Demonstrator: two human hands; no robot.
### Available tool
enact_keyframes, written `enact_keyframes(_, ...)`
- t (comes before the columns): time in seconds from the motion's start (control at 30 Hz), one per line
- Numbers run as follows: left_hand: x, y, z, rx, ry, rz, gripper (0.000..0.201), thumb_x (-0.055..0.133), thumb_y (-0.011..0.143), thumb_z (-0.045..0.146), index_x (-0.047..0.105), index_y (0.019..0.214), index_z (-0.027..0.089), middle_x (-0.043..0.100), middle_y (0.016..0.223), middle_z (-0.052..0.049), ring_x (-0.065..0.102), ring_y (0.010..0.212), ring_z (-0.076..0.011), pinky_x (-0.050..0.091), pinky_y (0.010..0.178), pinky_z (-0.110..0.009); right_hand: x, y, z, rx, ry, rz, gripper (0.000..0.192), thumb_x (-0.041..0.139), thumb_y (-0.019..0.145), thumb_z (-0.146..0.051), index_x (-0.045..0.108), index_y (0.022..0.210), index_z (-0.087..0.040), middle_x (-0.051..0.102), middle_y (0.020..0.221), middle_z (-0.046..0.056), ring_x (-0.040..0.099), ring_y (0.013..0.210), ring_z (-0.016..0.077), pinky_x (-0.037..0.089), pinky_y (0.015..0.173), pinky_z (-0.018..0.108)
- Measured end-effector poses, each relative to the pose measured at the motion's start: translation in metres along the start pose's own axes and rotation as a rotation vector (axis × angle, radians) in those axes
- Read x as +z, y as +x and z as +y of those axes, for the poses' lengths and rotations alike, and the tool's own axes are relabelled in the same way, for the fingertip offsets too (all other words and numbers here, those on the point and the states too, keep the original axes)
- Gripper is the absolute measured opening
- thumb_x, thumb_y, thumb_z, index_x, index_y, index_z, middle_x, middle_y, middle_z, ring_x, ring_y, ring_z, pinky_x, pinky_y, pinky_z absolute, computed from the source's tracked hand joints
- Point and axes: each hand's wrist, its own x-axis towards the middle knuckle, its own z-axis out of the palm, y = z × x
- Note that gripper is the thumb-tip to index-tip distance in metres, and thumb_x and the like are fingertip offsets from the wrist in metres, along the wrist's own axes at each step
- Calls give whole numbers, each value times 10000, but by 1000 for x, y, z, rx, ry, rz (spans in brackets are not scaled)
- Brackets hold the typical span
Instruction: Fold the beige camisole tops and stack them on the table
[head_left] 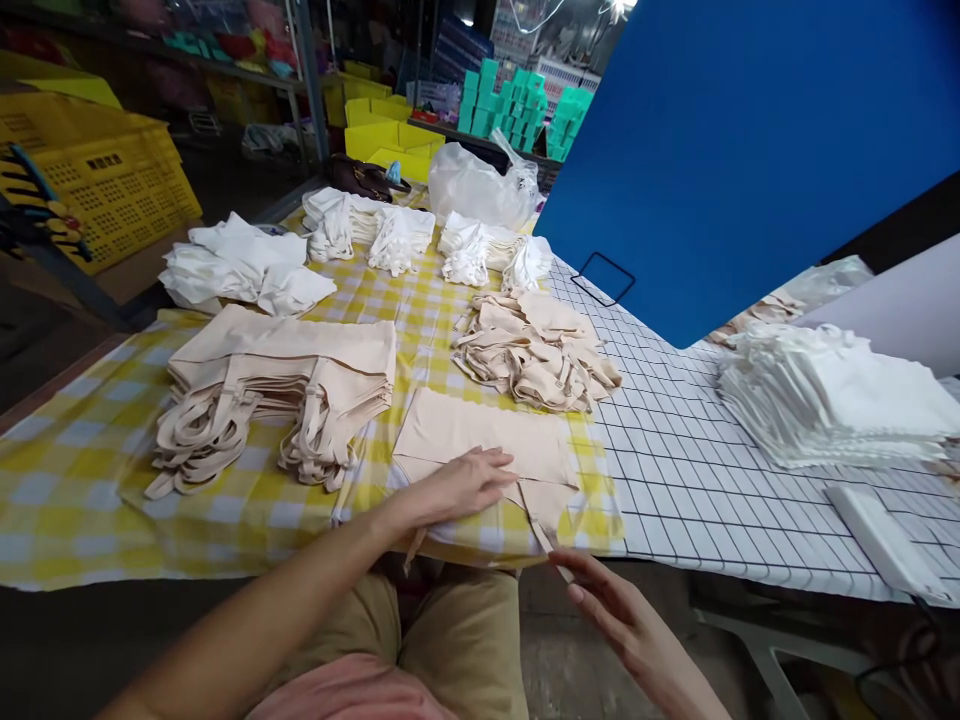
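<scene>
A beige cropped camisole top [480, 430] lies spread near the front edge of the table, its straps towards me. My left hand [465, 485] rests flat on its lower middle, fingers stretched out and holding nothing. At the table's edge, my right hand [607, 605] pinches the right shoulder strap [541, 535] between thumb and fingers. The left strap hangs over the edge, partly hidden by my left forearm. To the left sits a neat stack of beige tops [289, 360] with looped straps. Behind the spread top lies a loose heap of beige tops [532, 350].
White garment stacks [401, 235] and a crumpled white pile [240, 265] lie farther back on the yellow checked cloth [82, 490]. A blue board [720, 150] leans over the right side. More white garments [832, 395] and a white bar-shaped object [885, 540] lie at right.
</scene>
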Motion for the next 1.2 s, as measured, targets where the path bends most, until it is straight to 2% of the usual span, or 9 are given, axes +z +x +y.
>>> enact_keyframes(0.17, -9, -13, -8, -108, 102, 117, 350, 391, 872, 151, 556, 1177, 195, 495, 1323, -59, 374, 1276, -152, 199, 1101, -391, -4, 18, 11, -236, -224, 345, 335, 464, 844, -434, 632, 1047, -227, 596, 1168, 105, 549, 1091, 246, 490, 856, 349)
enact_keyframes(0.27, -8, -26, -8, -175, 214, 114, 347, 412, 878, 190, 536, 1202, 214, 445, 1365, -53, 312, 1314, -181, 146, 1107, -447, 2, 44, 22, -363, -510, 537, 386, 396, 879, -395, 570, 1180, -227, 510, 1290, 112, 474, 1185, 263, 450, 912, 411)
enact_keyframes(0.37, -8, -43, -10, -202, 296, 85, 367, 440, 884, 261, 496, 1246, 233, 395, 1399, -49, 282, 1328, -208, 145, 1101, -471, 7, 64, 36, -427, -762, 483, 446, 341, 902, -391, 458, 1305, -238, 446, 1366, 93, 343, 1288, 289, 368, 963, 501)
enact_keyframes(0.47, -13, -62, -19, -214, 337, 67, 409, 425, 895, 299, 432, 1301, 252, 357, 1421, -38, 271, 1333, -202, 180, 1094, -454, 3, 68, 46, -394, -876, 471, 452, 313, 908, -410, 452, 1305, -245, 483, 1337, 90, 351, 1279, 309, 340, 945, 549)
enact_keyframes(0.63, -22, -84, -32, -279, 347, 75, 425, 384, 896, 228, 413, 1319, 207, 344, 1426, -60, 278, 1330, -188, 208, 1092, -423, 25, 39, 29, -404, -635, 655, 354, 385, 877, -403, 637, 1000, -186, 655, 988, 141, 577, 968, 287, 454, 792, 434)
enact_keyframes(0.77, -19, -86, -23, -233, 302, 73, 438, 378, 894, 216, 394, 1332, 211, 338, 1429, -59, 272, 1332, -177, 200, 1100, -413, 95, 25, 11, -346, -187, 283, 270, 427, 872, -381, 648, 853, -227, 673, 829, 88, 631, 781, 218, 498, 683, 313)
enact_keyframes(0.93, -8, -85, -15, -228, 281, 51, 463, 411, 896, 282, 360, 1350, 204, 295, 1450, -56, 206, 1355, -182, 187, 1108, -407, 167, 46, -2, -201, 191, 70, 444, 523, 752, -582, 570, 1047, -254, 622, 1114, 67, 547, 1086, 266, 461, 871, 374)
enact_keyframes(1.07, -4, -88, -18, -203, 300, 64, 502, 423, 894, 315, 313, 1373, 212, 240, 1472, -60, 143, 1370, -186, 183, 1109, -407, 181, 48, -15, -212, 289, -54, 374, 447, 800, -591, 553, 809, -232, 655, 794, 16, 613, 780, 204, 485, 653, 279)
enact_keyframes(1.2, -3, -89, -18, -189, 351, 80, 506, 419, 896, 341, 317, 1370, 196, 235, 1473, -68, 134, 1372, -193, 178, 1111, -404, 164, 23, -19, -336, -107, 101, 289, 349, 892, -414, 522, 760, -225, 632, 707, 36, 553, 624, 184, 407, 584, 274)
